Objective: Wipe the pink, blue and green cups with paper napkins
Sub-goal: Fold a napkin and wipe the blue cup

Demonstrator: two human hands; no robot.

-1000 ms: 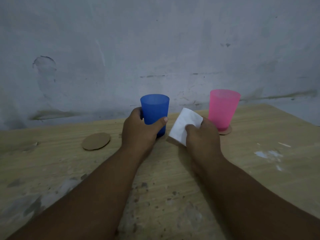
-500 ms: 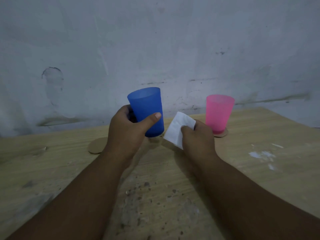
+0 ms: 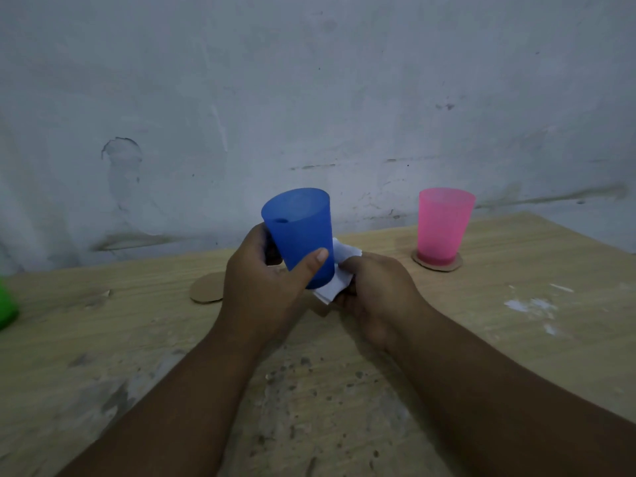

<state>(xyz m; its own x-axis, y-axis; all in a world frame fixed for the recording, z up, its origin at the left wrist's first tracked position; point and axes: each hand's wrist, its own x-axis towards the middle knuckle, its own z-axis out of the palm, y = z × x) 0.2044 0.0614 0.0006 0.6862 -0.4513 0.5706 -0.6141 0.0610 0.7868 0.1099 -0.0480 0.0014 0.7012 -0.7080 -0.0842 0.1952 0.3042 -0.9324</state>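
On wooden table [image 3: 516, 339], pink cup [image 3: 444, 225], coaster [image 3: 205, 289]

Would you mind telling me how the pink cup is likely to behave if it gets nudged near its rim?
The pink cup looks like thin translucent plastic, so probably light and easily shoved. It is tall with a base narrower than its rim, so a push up high may well tip it. It stands on a small cardboard coaster, which might slide on the wooden table.

Left hand [image 3: 265, 287] holds the blue cup [image 3: 299, 235] tilted above the worktop [image 3: 516, 321]; right hand [image 3: 375, 294] presses a napkin [image 3: 335, 287] against the cup's base.
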